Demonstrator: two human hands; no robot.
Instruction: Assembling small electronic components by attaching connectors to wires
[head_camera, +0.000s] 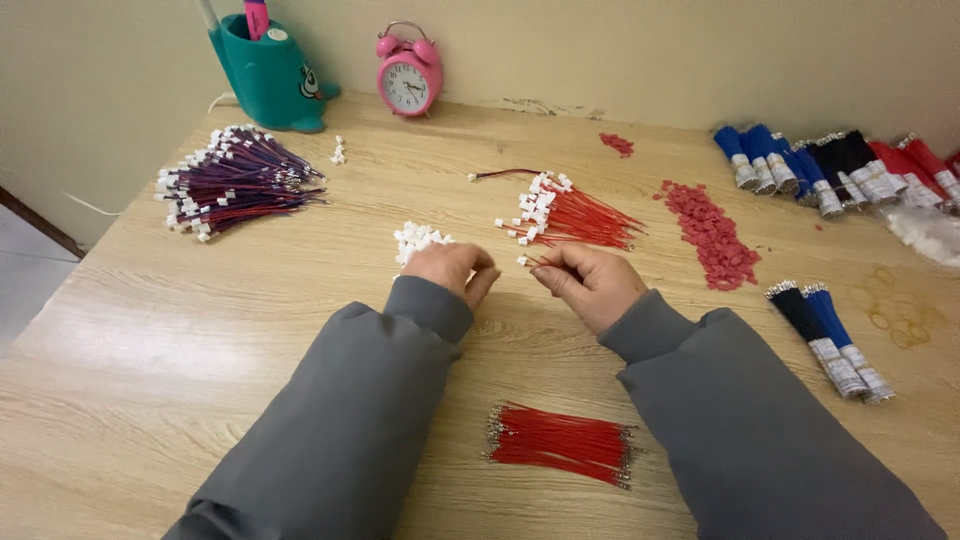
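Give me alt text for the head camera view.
Two hands in grey sleeves work at a wooden table: the right hand pinches a red wire, the left hand rests by a pile of white connectors.

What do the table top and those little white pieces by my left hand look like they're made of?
Table: looks like light wood or wood-grain laminate, with visible grain lines and a soft sheen. Little white pieces beside the left hand: probably moulded plastic, opaque, uniform and blocky; too small to be sure.
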